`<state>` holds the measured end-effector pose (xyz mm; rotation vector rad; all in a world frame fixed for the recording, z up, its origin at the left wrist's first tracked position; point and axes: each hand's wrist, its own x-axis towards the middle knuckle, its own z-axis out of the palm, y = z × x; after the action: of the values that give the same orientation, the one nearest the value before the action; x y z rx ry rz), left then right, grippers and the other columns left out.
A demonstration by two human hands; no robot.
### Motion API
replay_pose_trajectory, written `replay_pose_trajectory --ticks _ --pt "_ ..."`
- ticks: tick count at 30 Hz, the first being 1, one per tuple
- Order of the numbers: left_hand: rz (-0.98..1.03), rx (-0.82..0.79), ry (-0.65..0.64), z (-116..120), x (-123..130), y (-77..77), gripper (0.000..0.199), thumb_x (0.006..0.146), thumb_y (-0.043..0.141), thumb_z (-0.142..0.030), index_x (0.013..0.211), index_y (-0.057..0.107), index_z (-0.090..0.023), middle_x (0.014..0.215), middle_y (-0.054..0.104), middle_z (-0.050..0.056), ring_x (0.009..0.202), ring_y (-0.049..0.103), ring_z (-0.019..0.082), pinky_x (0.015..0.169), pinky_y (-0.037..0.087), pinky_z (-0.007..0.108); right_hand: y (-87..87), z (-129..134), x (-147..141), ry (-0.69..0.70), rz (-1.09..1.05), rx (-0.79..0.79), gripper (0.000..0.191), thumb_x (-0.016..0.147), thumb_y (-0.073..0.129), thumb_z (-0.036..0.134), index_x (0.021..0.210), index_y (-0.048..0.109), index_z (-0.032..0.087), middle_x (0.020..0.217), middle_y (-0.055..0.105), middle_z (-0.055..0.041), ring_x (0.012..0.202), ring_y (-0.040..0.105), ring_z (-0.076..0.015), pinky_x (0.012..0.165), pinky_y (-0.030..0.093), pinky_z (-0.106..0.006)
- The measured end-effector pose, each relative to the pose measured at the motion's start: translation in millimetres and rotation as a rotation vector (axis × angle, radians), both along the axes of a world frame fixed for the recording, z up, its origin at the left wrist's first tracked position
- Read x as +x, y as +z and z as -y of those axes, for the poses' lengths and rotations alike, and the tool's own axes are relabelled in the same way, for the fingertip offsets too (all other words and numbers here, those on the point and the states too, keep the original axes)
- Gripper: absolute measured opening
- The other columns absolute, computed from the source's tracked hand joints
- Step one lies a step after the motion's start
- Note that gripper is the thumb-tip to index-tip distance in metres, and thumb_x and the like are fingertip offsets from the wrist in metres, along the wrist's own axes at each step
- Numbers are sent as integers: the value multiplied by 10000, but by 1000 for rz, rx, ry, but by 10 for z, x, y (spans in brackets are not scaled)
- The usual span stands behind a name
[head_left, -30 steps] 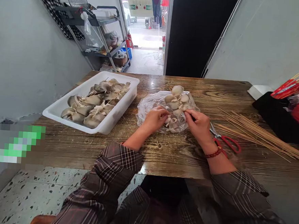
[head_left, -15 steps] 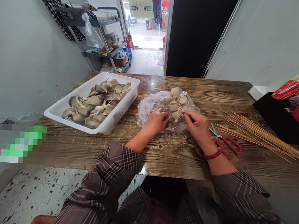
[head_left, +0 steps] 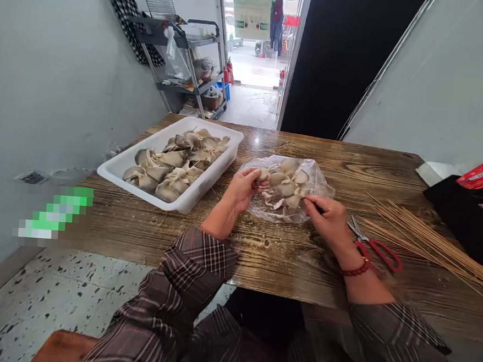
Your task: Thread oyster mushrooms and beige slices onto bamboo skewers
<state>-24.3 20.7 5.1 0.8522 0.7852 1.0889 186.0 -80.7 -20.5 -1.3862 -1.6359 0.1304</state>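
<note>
My left hand [head_left: 242,189] is closed on a small pale oyster mushroom [head_left: 262,174] at the left side of a clear plastic bag [head_left: 316,178] spread on the table. My right hand [head_left: 327,217], with a red bead bracelet on its wrist, pinches the lower right end of a cluster of grey-white oyster mushrooms [head_left: 286,185] above the bag. Whether a stick runs through this cluster is hidden. Smaller mushroom pieces [head_left: 279,204] lie on the bag between my hands.
A white plastic tray [head_left: 201,192] piled with oyster mushrooms [head_left: 172,159] stands left on the wooden table [head_left: 219,262]. Red-handled scissors [head_left: 379,248] and many thin bamboo skewers [head_left: 431,238] lie at the right, near a black box [head_left: 450,212]. A shelf cart [head_left: 195,73] stands beyond.
My left hand has come up from the bag and turned, now with a small mushroom in its fingers. My right hand keeps its pinch at the cluster. The whole view has shifted and tilted slightly.
</note>
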Motion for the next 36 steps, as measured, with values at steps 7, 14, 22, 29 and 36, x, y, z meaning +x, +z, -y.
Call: replay_pose_trajectory --ticks 7,14,22,29,36 --pt "13 -17 31 11 -22 32 198 673 774 -218 731 609 -127 685 683 37 547 560 74 487 396 176 -66 -10 -6 41 93 4 229 883 574 321 901 774 211 822 780 -60 713 729 -213 712 572 -335" --pt "-34 23 63 40 -13 71 230 652 791 -251 730 612 -129 689 675 29 563 558 76 504 390 183 -80 -7 -9 64 122 -6 217 886 572 304 913 774 232 911 783 -58 809 746 -237 733 588 -354" --pt "-78 83 63 55 -3 49 256 635 795 -297 716 612 -137 695 680 30 570 554 79 514 391 187 -85 -6 -9 56 127 26 213 884 582 304 896 775 215 897 783 -67 792 747 -236 723 586 -344" --pt "-109 71 60 57 10 37 279 625 805 -311 661 581 -150 613 634 7 505 485 62 481 331 188 -73 2 -46 66 95 18 203 874 582 294 879 774 230 883 784 -59 771 745 -230 711 592 -342" --pt "-147 120 47 29 -20 47 246 578 797 -265 594 579 -151 541 527 -37 500 422 56 491 324 197 -106 -3 -82 80 59 6 210 882 576 312 871 767 224 854 782 -58 737 736 -222 709 588 -342"
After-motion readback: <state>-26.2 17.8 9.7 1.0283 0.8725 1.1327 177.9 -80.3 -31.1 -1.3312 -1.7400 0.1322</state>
